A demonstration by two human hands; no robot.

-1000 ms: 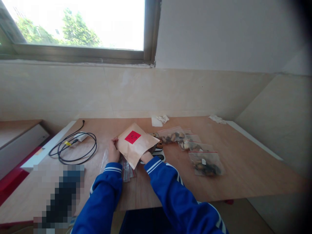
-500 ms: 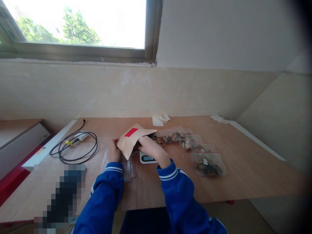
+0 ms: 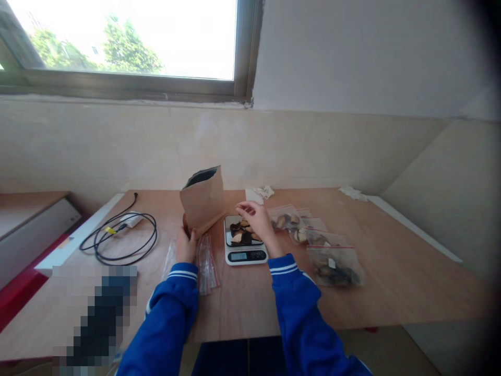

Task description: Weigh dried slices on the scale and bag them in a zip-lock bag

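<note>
My left hand [image 3: 185, 244] grips the bottom of a brown paper pouch [image 3: 202, 200] and holds it upright with its open mouth up. To its right a small white kitchen scale [image 3: 245, 245] stands on the wooden table [image 3: 391, 271], with dark dried slices [image 3: 241, 233] piled on its platform. My right hand [image 3: 256, 221] hovers over those slices with the fingers pinched together; what they hold, if anything, is too small to name. Empty clear zip bags [image 3: 206, 261] lie flat under and beside my left wrist.
Several clear zip bags filled with dried slices [image 3: 332, 263] lie right of the scale. A coiled black cable [image 3: 121, 235] lies at the left. Crumpled white tissues [image 3: 263, 191] sit by the wall. A blurred-out dark object [image 3: 97, 318] rests at the near left edge.
The pouch was tipped flat with my right hand inside it; now it stands upright in my left hand. My right hand has come out and moved over the scale, which is uncovered.
</note>
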